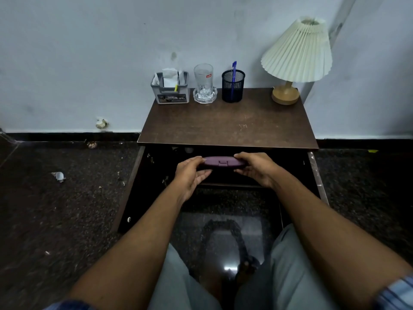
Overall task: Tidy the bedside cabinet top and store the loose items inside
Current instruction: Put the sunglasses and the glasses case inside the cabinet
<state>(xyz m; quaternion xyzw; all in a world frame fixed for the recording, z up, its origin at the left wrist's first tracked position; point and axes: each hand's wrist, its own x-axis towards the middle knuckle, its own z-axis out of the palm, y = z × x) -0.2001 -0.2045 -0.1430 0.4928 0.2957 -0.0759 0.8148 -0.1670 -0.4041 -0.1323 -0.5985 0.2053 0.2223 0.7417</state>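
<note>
Below the front edge of the cabinet top [228, 121], you had a flat purple case [223, 162] gripped between both hands, held level right at the dark open compartment. Your left hand [192, 173] was clamped on its left end, fingers curled over the top and thumb underneath, and your right hand [259, 168] did the same on the right end. Only one view to go on, the head camera, so that's all I could tell about the grip.

Both cabinet doors were swung open, one on each side: left door [129, 189] and right door [317, 175], boxing in your forearms. Inside was too dark to make out much.

Up top, four things sat in a row along the wall: one grey organizer box [171, 93] with white paper stuffed in it, one clear glass [203, 78] standing in a glass dish [205, 96], one black mesh pen cup [232, 89] with a single blue pen [233, 74], and one lamp [296, 52] with a pleated shade at the right corner. Front part of the top was bare wood.

Floor on the left had bits of litter, including a crumpled white scrap [59, 176].
</note>
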